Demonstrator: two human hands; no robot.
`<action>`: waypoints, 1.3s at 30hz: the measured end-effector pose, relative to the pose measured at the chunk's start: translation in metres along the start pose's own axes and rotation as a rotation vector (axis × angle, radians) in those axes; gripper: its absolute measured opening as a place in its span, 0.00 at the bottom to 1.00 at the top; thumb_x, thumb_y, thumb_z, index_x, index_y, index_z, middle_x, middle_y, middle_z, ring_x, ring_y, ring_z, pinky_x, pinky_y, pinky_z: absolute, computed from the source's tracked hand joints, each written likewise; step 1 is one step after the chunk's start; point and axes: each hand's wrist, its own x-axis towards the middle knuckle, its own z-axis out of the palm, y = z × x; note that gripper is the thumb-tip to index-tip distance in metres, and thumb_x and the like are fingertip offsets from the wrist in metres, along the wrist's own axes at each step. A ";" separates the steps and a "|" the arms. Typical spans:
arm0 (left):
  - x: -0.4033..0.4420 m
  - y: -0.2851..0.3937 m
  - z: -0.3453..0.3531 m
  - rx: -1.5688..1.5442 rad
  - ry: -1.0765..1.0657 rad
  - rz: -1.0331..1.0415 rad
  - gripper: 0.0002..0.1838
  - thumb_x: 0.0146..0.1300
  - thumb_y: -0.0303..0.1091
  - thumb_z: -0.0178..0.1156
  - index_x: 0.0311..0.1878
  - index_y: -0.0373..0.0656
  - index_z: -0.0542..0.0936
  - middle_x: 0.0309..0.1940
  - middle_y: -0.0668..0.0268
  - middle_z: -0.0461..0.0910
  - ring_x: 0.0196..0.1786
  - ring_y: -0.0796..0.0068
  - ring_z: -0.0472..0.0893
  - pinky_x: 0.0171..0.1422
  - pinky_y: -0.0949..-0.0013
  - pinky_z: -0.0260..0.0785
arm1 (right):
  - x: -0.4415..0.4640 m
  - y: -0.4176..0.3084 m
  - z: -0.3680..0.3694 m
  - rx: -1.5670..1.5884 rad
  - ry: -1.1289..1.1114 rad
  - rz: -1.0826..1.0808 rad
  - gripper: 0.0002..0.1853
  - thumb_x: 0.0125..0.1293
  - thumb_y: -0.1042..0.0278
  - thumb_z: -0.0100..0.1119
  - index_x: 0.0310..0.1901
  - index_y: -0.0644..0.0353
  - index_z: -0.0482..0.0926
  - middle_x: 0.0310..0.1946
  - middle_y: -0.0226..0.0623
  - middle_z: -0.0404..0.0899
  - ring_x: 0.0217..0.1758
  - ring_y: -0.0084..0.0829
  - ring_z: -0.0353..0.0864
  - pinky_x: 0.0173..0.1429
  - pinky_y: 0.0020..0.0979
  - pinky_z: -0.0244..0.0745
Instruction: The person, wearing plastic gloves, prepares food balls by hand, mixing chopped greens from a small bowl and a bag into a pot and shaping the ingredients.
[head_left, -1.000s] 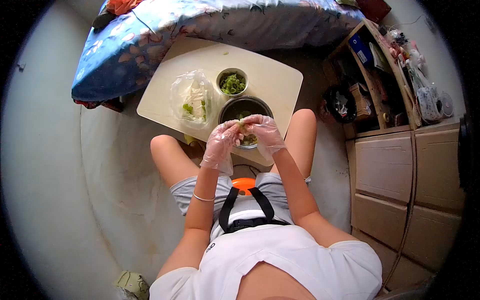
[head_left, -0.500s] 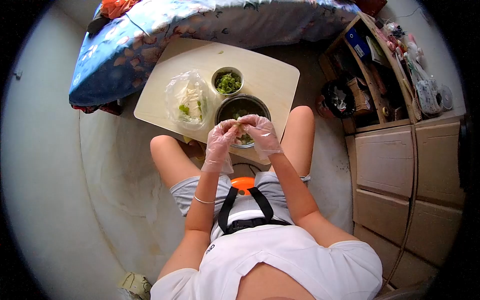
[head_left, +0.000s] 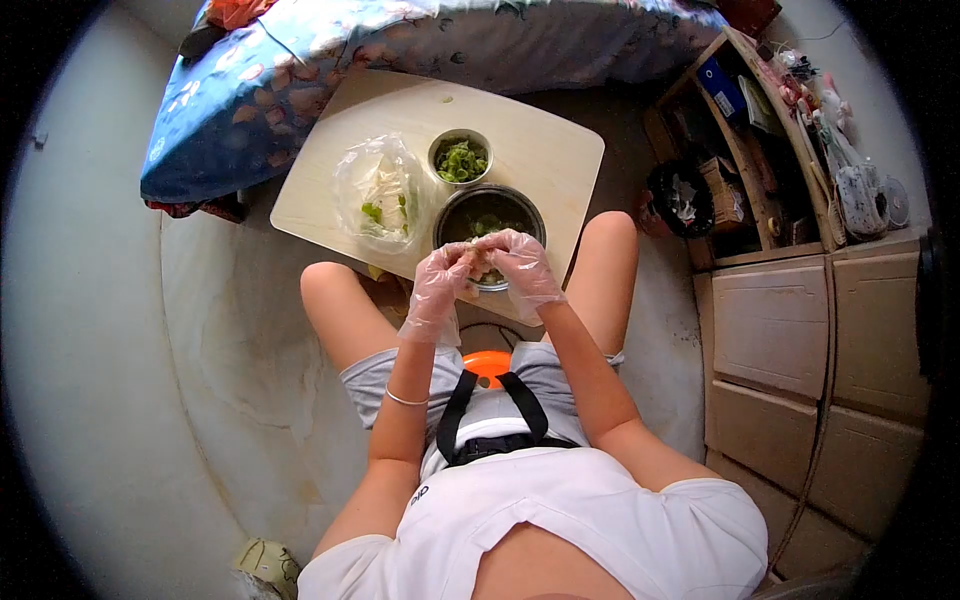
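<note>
My left hand [head_left: 438, 288] and my right hand [head_left: 518, 268] wear clear plastic gloves. Both are closed, fingertips pinched together over the near side of a round metal pot [head_left: 542, 222]. Between them is a small pale piece, too small to name and partly covered by the fingers. Green leafy pieces [head_left: 490, 222] lie inside the pot, some hidden under my hands. Just beyond it stands a smaller metal bowl [head_left: 433, 164] of green vegetable pieces [head_left: 461, 160]. Left of the pot, an open clear plastic bag [head_left: 352, 212] holds white and green vegetable pieces [head_left: 383, 195].
All of these stand on a low cream table [head_left: 540, 140] between my knees. A bed with a blue floral cover [head_left: 240, 120] borders its far side. To the right are a black-lined bin [head_left: 680, 198] and a wooden shelf unit [head_left: 745, 150]. An orange stool [head_left: 487, 365] shows beneath me.
The view has shifted slightly. My hands remain together over the pot's near side, with only a small change in the fingers around the pale piece.
</note>
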 end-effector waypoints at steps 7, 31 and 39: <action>0.000 -0.003 0.002 0.096 0.061 0.072 0.10 0.64 0.32 0.59 0.44 0.36 0.79 0.32 0.67 0.81 0.31 0.82 0.79 0.29 0.79 0.72 | -0.007 -0.022 0.008 0.139 -0.130 0.047 0.12 0.59 0.75 0.54 0.43 0.69 0.79 0.35 0.35 0.80 0.39 0.23 0.78 0.48 0.25 0.73; -0.012 0.002 0.006 0.103 0.071 0.107 0.10 0.63 0.34 0.61 0.40 0.37 0.79 0.28 0.69 0.78 0.29 0.82 0.76 0.30 0.76 0.70 | -0.002 0.000 0.000 -0.195 -0.045 -0.028 0.13 0.56 0.76 0.50 0.40 0.68 0.81 0.35 0.40 0.82 0.38 0.26 0.81 0.46 0.28 0.76; -0.006 -0.001 -0.010 -0.158 -0.076 -0.042 0.10 0.65 0.36 0.59 0.41 0.39 0.79 0.27 0.69 0.79 0.26 0.83 0.75 0.27 0.80 0.67 | -0.001 -0.001 -0.008 0.132 -0.146 0.119 0.15 0.56 0.80 0.48 0.44 0.70 0.78 0.38 0.38 0.81 0.39 0.26 0.80 0.48 0.27 0.78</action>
